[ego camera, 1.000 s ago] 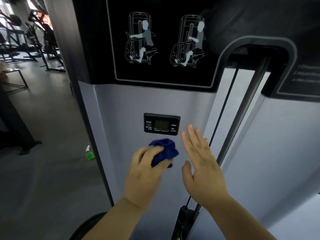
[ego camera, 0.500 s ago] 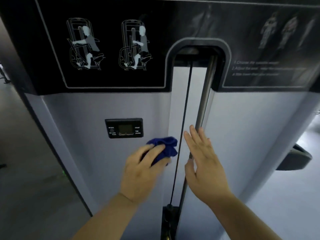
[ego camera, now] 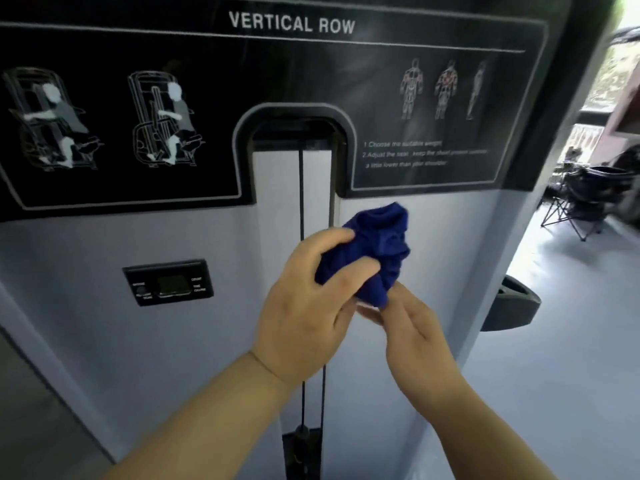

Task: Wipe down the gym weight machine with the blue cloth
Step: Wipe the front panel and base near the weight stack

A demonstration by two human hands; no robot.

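Observation:
The weight machine's grey shroud (ego camera: pixel 104 244) fills the view, with a black "VERTICAL ROW" instruction panel (ego camera: pixel 291 74) across its top. A crumpled blue cloth (ego camera: pixel 377 240) is bunched in my left hand (ego camera: pixel 304 303), whose fingers curl around it in front of the central cable slot (ego camera: pixel 291 209). My right hand (ego camera: pixel 412 327) sits just below and to the right, its fingertips touching the cloth's lower end; how they hold it is hidden under the cloth. The cloth is off the shroud's surface.
A small black counter display (ego camera: pixel 168 282) is set into the shroud at left. A dark cup holder (ego camera: pixel 512 303) sticks out from the machine's right edge. A folding chair (ego camera: pixel 585 195) stands on the grey floor at far right.
The view swung right and up. My left hand lifted the cloth up and right, off the panel and across the cable slot. My right hand came off the slot and met the cloth's lower end.

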